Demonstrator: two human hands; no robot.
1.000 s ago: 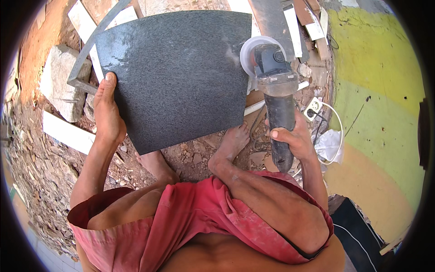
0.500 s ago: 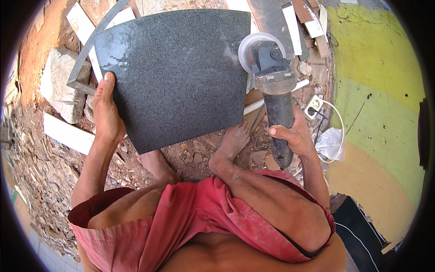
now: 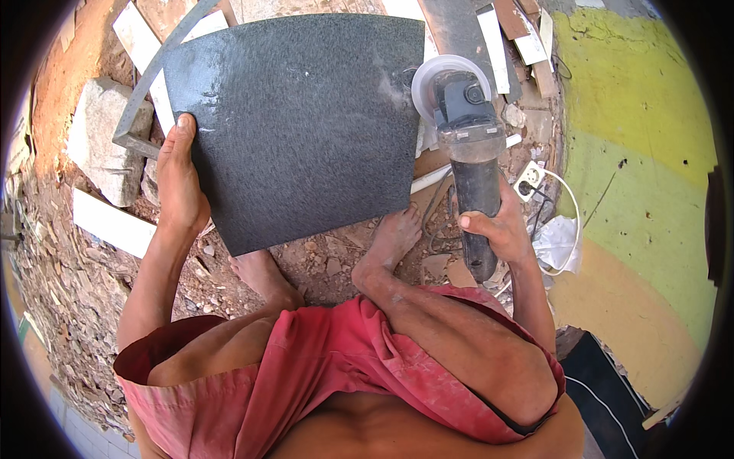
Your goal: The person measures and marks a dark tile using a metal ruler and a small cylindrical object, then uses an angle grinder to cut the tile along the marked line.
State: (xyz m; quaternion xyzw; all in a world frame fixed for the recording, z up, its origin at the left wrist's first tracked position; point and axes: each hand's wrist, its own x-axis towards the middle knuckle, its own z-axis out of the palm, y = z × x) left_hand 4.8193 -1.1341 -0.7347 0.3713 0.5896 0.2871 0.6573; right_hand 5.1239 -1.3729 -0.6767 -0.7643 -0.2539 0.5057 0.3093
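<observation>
A dark grey speckled stone slab [image 3: 298, 122], cut with curved top and bottom edges, lies on the rubble-strewn ground in front of the squatting person's bare feet. The left hand [image 3: 182, 180] grips its left edge, thumb on top. The right hand [image 3: 493, 226] is wrapped around a grinder [image 3: 466, 145], whose disc sits at the slab's right edge.
</observation>
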